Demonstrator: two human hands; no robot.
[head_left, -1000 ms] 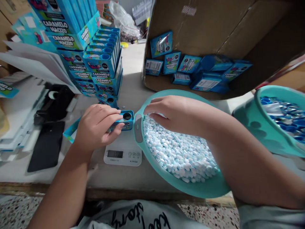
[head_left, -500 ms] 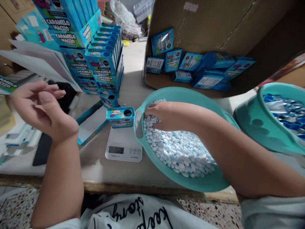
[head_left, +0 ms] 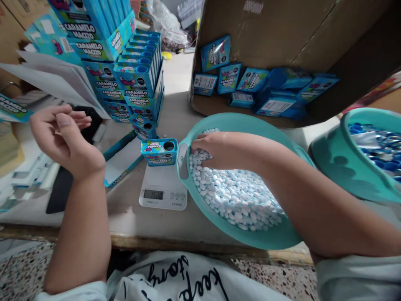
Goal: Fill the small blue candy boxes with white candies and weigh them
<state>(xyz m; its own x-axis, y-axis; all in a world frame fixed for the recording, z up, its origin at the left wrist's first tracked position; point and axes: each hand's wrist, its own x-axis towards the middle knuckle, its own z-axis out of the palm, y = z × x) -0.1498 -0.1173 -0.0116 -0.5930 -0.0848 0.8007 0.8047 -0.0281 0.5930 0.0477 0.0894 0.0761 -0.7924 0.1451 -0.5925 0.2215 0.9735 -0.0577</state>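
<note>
My right hand (head_left: 213, 147) reaches into a turquoise tub (head_left: 232, 119) of small white and pale blue candies (head_left: 241, 196). Its fingers curl around candies near the handle side, with the fingertips buried. My left hand (head_left: 67, 138) hovers at the left, palm turned up and fingers loosely bent apart, holding nothing. Between the hands, a blue candy tin (head_left: 159, 156) with a round dark opening on top stands on a white digital scale (head_left: 163, 186). The scale's display seems to read 152.0.
Stacked blue candy packs (head_left: 138, 79) rise at the back left, beside an open tray (head_left: 122, 167). A cardboard box (head_left: 272, 37) lies behind the tub with several blue tins inside. Another turquoise tub (head_left: 332, 146) at right holds blue lids. White papers (head_left: 59, 79) jut out at left.
My left hand has shifted slightly to the right. My right hand stays in the candies, and the tin and scale have not visibly moved.
</note>
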